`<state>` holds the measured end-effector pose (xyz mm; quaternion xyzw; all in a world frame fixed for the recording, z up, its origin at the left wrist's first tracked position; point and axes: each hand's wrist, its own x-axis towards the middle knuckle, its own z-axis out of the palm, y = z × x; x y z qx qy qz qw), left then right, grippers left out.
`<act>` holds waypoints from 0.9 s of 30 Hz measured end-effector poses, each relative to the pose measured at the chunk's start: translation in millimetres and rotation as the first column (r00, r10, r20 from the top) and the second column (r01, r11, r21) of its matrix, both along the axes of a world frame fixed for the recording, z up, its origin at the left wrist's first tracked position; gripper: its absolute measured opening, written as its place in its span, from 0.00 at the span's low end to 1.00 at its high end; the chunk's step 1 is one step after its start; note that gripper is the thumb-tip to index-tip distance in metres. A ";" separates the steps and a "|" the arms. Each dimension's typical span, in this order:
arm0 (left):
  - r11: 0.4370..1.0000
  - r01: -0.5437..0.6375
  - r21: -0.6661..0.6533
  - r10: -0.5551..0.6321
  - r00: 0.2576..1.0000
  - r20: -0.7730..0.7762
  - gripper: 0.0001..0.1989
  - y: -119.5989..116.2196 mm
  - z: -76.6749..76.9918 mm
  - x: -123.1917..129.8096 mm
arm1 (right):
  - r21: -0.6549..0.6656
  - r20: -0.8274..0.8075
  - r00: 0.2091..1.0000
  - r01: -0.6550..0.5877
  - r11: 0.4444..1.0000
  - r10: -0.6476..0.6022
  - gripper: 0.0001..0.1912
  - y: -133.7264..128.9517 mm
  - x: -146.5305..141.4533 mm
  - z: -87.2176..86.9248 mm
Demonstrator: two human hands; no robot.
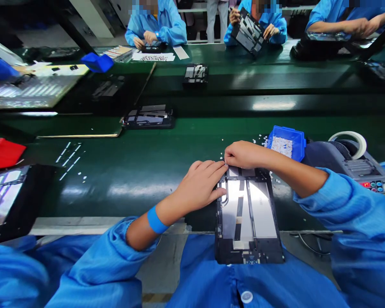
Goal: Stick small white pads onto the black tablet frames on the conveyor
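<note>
An opened tablet-like device (265,209) lies lengthwise from twelve to six o'clock, its exposed inside facing up, between four and five o'clock from the middle of the view. It is an oblong in a black frame, with two long, pale silvery panels side by side and dark strips running down them, one bearing a small tan patch. A curved black line loops near ten o'clock; the eleven o'clock corner is partly hidden. Its black six o'clock end, edged with a bit of blue circuitry, projects past the surface (115,162).
</note>
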<state>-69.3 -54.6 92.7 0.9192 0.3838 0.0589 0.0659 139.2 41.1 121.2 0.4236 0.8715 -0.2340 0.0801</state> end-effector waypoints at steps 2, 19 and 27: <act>1.000 0.007 0.009 -0.007 1.000 -0.026 0.30 0.1 1.2 0.2 | -0.012 0.009 1.000 0.004 1.000 -0.004 0.12 -0.2 -0.4 0.9; 0.999 0.005 0.034 -0.003 0.999 -0.040 0.26 -0.1 0.8 3.4 | -0.066 -0.123 0.978 0.163 0.984 -0.170 0.10 5.2 7.3 -6.7; 1.000 -0.006 0.026 0.007 0.999 -0.041 0.26 -1.6 0.8 3.7 | -0.177 -0.241 0.952 0.147 0.973 -0.187 0.07 9.9 18.5 -13.0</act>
